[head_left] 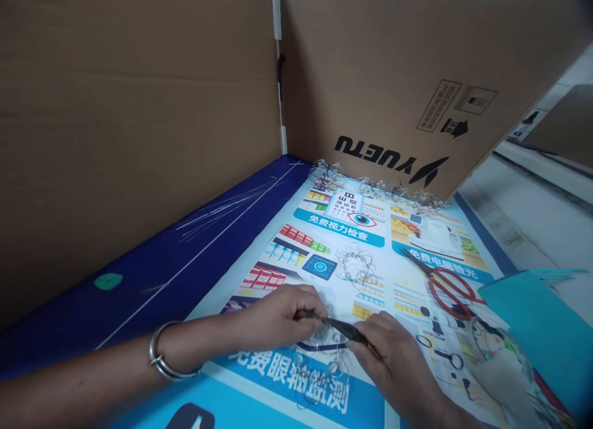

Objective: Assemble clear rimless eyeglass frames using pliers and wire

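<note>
My left hand (290, 312) pinches one end of a looped wire piece (320, 379) with clear beads, which hangs and lies below the fingers. My right hand (393, 355) is closed round the handles of small black pliers (345, 329); traces of yellow show on the grip. The plier tips meet the work right at my left fingertips, and I cannot tell exactly what they bite on. Just beyond my hands lies a similar looped bead-and-wire piece (356, 263). Red-handled scissors (451, 291) rest to the right, blades pointing away to the left.
Two cardboard walls (139, 108) meet at the back corner. More wire pieces (384, 188) line the foot of the right wall. Loose thin strands (227, 207) lie on the blue strip at left. A teal folder-like sheet (537, 330) and a clear plastic bag (500, 379) are at right.
</note>
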